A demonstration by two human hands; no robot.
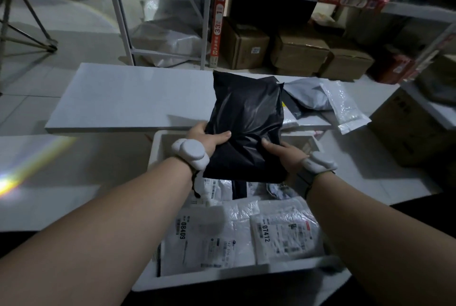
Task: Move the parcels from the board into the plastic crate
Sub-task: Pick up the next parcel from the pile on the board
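While it hung above the far half of the white plastic crate [158, 155], the black poly mailer [244, 123] stood nearly upright, its top edge reaching over the white board [128, 98] beyond the crate. Open room showed under its lower edge, where white labelled parcels [246, 229] already covered the crate's floor. Most of the board's left part lay bare; to the right of the mailer a grey mailer [308, 96] and a clear bubble pouch [345, 108] lay on it, the pouch overhanging the board's near edge. Both forearms reached forward over the crate. The left hand [207, 139] clamped the mailer's left edge, thumb across its front, fingers hidden behind. The right hand [283, 152] pinched the lower right side likewise, thumb on the front. White pads sat at both wrists.
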